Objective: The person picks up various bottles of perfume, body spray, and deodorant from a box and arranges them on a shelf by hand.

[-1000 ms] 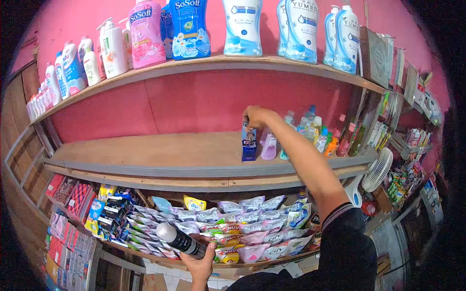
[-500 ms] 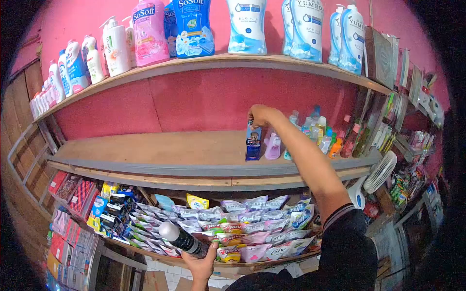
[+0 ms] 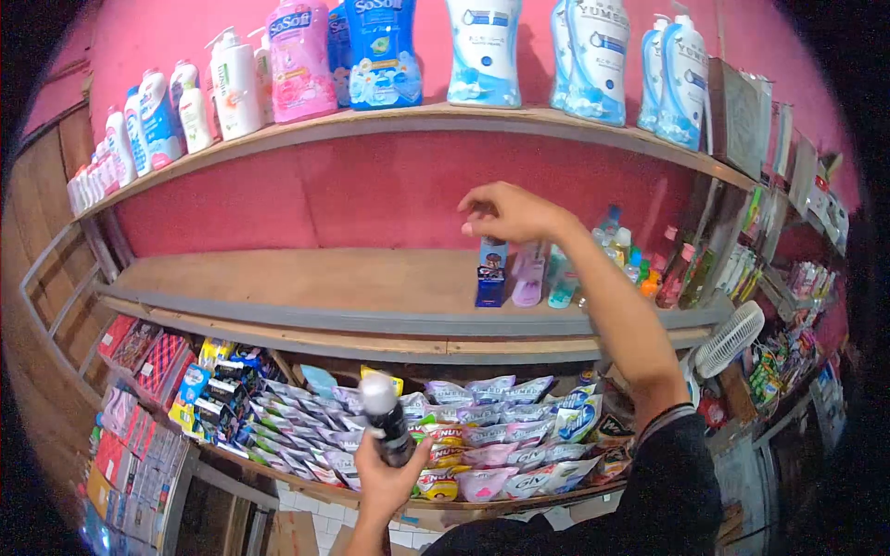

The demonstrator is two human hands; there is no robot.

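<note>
Fingers of the right hand (image 3: 505, 211) are loose and slightly spread, grasping nothing; the hand hangs in the air just above the blue box (image 3: 490, 272), apart from it. The blue box stands upright on the middle shelf (image 3: 306, 287), near the front edge, and this box is the landmark for the places below. Just right of the blue box stands a pale pink bottle (image 3: 529, 274), and after it a light green one (image 3: 563, 282); whether these two touch each other is hard to tell, because the forearm crosses in front of them. Further right of the box is a group of small coloured bottles (image 3: 649, 269), partly hidden behind the arm.

Fingers of the left hand (image 3: 389, 474) are clenched around the lower part of a dark bottle (image 3: 385, 422) with a pale cap, held almost upright, well below the blue box and a little to its left. Behind this bottle, on the shelf under the box, lie many flat sachets (image 3: 482, 435) in rows, and more to the left some small dark packs (image 3: 218, 394).

High above the blue box, the top shelf (image 3: 445, 116) carries big pump bottles (image 3: 482, 51), pink, blue and white. Far down to the right of the box a small white fan (image 3: 728, 338) is fixed at the shelf end.
</note>
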